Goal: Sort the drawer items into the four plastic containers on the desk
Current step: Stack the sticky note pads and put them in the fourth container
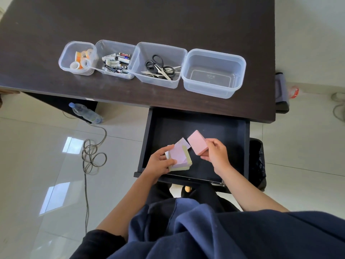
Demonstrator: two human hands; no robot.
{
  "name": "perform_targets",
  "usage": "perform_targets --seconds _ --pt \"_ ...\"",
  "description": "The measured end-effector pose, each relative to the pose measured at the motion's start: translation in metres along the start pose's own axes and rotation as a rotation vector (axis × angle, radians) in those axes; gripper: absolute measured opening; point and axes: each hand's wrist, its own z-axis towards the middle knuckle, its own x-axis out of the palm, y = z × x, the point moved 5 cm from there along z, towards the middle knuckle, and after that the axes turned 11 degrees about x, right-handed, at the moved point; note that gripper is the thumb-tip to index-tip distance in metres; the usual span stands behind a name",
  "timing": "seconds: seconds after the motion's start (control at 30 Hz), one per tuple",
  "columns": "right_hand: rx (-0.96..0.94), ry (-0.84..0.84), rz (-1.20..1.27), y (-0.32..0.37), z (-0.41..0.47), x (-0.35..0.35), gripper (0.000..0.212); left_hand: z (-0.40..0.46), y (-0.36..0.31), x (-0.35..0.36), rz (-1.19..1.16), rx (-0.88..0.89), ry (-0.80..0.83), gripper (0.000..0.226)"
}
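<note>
Both grips busy over the open drawer: left hand clamped on stacked sticky pads, right hand pinching a pink pad.

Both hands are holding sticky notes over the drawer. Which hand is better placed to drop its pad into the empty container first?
Probably the right hand. It pinches the single pink pad and sits almost directly below the empty container at the row's right end. The left hand grips a loose purple-and-yellow stack farther left.

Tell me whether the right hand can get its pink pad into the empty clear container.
Probably yes: the right hand holds the pink sticky-note pad, and the empty clear plastic container stands open-topped, with nothing between.
</note>
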Motion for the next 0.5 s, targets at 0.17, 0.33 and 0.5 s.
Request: perform_targets --seconds 0.17,0.33,0.5 --pt "0.027 0.077 -0.007 0.001 -0.014 0.014 0.022 0.005 -0.001 0.011 0.016 0.018 0.002 0.052" --pt "-0.04 0.059 -0.146 0.002 -0.022 0.021 0.024 0.006 -0.004 0.012 0.013 0.06 -0.008 0.053" --pt "-0.101 0.083 -0.298 0.004 -0.027 0.021 0.025 0.009 -0.006 0.012 -0.028 0.065 -0.012 0.057"
